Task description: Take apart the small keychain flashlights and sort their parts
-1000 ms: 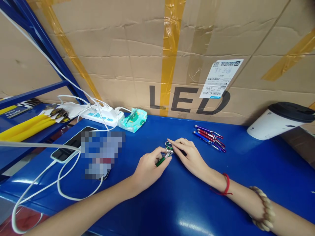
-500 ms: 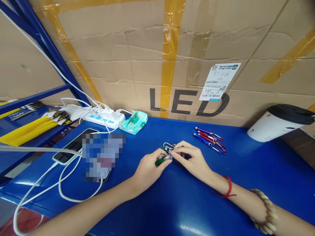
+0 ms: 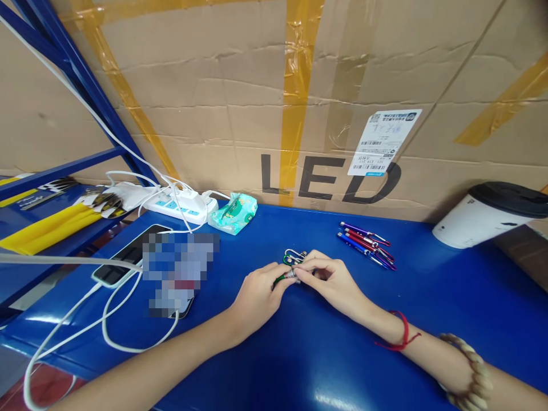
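My left hand (image 3: 256,294) is closed around a small green metal tube (image 3: 279,280), which looks like part of a keychain penlight. At the tube's silver threaded end, the thumb and fingertips of my right hand (image 3: 331,279) pinch together, touching the fingers of my left hand. Just beyond the fingertips lies a silver and green carabiner clip (image 3: 293,256) with small metal parts beside it, partly hidden by my right hand. Several blue, red and purple penlights with clips (image 3: 365,244) lie in a bunch to the right, untouched.
On the blue table (image 3: 274,365), a white cup with a black lid (image 3: 475,220) stands at the right. Leftward are a tissue pack (image 3: 234,213), a power strip (image 3: 182,206), a phone (image 3: 128,257), a blurred-out device and white cables. A cardboard box (image 3: 240,103) rises behind.
My left fingers have closed further over the green tube, so less of it shows. My right hand has shifted slightly, its fingers more curled at the silver end.
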`<state>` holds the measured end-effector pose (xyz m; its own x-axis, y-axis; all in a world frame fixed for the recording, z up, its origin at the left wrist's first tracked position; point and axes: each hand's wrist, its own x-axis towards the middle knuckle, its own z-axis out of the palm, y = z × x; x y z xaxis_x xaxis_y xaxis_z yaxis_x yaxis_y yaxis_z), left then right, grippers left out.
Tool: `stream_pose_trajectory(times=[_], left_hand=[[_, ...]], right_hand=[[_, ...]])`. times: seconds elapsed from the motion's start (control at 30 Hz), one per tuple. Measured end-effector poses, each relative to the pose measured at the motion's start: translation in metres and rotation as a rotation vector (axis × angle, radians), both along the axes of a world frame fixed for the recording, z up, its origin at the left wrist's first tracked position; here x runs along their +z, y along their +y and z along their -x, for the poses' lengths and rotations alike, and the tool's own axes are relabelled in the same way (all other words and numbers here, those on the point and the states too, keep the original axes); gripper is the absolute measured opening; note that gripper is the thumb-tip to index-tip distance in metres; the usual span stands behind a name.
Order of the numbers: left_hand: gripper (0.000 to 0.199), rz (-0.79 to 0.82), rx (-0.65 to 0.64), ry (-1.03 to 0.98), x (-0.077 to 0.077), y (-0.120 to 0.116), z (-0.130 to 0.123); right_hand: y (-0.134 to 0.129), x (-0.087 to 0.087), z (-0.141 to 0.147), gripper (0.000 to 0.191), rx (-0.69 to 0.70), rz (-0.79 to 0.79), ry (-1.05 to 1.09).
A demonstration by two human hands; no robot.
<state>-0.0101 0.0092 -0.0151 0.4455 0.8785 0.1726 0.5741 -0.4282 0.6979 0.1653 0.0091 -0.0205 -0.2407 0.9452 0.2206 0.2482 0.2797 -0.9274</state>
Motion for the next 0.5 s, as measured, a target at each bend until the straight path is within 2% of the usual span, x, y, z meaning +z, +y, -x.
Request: stream_pose_trajectory(times=[0.3, 0.5], left_hand=[[0.019, 0.029, -0.008, -0.028, -0.0012, 0.0031, -0.0007], [0.019, 0.055, -0.027, -0.114, -0.0021, 0.0036, -0.001]], right_hand=[[-0.0009, 0.002, 0.0009, 0.029, -0.018, 0.024, 0.005], [-0.0024, 0.0026, 0.0029, 0.029, -0.042, -0.004, -0.001]])
